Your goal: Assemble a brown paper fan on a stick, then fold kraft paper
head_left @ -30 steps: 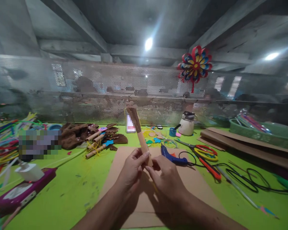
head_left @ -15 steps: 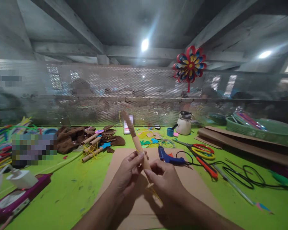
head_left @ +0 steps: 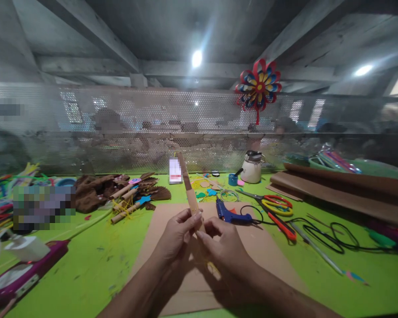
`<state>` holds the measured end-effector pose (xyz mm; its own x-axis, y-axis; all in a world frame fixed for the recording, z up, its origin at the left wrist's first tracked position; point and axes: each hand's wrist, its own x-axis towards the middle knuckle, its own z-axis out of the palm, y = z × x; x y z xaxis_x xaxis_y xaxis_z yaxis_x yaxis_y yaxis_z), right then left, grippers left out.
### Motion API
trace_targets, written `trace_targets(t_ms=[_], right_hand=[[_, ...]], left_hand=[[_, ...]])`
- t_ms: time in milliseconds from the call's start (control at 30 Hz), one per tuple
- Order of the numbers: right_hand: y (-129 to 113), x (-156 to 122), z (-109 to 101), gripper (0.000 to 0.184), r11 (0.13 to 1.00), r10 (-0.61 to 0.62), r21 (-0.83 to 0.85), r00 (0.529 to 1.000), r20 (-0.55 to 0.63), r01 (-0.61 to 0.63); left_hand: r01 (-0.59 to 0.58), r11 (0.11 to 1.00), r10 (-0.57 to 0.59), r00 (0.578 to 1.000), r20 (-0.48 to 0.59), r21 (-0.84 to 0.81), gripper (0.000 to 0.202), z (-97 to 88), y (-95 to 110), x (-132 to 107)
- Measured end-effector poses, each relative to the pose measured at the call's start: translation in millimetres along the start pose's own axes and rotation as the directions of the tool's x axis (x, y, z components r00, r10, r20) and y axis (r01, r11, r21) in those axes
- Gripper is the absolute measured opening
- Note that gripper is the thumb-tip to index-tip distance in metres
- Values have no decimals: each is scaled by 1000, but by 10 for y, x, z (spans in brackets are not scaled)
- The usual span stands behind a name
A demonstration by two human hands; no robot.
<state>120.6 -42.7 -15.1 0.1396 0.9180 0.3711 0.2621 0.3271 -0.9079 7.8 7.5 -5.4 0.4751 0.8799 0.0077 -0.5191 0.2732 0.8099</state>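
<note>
Both hands meet over a brown cardboard sheet (head_left: 262,251) on the green table. My left hand (head_left: 177,236) pinches the lower end of a small broom-like stick (head_left: 188,192), tan handle below and brown bristles on top, held upright and leaning slightly left. My right hand (head_left: 223,249) is closed just beside it, fingertips touching the handle's base, with a thin yellow string (head_left: 214,267) trailing under it. A blue glue gun (head_left: 230,214) lies just beyond my right hand.
Red-and-yellow scissors (head_left: 278,212) and black cable (head_left: 331,236) lie to the right, with cardboard strips (head_left: 345,194) and a green basket behind. Finished small brooms (head_left: 135,198), brown fibre and coloured pipe cleaners (head_left: 0,194) fill the left. A mesh screen with a paper pinwheel (head_left: 258,86) closes the back.
The stick has tilted a little more upright and shifted slightly left while both hands stayed on its base. The camera view drifted a bit to the right.
</note>
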Motion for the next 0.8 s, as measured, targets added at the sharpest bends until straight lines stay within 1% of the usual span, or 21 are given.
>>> trace_targets(t_ms=[67,133,333,500,633,800], right_hand=[[27,1,-5,14,1000,10,26,1000,14,-11],[59,3,-3,16,997,32,64,999,34,-34],[141,9,22,15,991,96,86,995,37,-99],[127,-10,20,17,988,120,88,986,114,-130],[139,-19,13,18,984,146,94,985,91,-154],[187,10,4,27,962,196,175,975,105,-212]], left_hand=[[43,999,-43,999,-6,-17,29,0,9,-3],[60,998,-60,998,-18,-9,32,2,23,-8],[61,998,-60,998,-26,25,24,11,43,-16],[86,996,-85,996,-40,18,23,6,55,-14],[121,993,-121,993,3,4,27,-13,54,13],[179,984,-179,984,27,-24,34,-52,40,42]])
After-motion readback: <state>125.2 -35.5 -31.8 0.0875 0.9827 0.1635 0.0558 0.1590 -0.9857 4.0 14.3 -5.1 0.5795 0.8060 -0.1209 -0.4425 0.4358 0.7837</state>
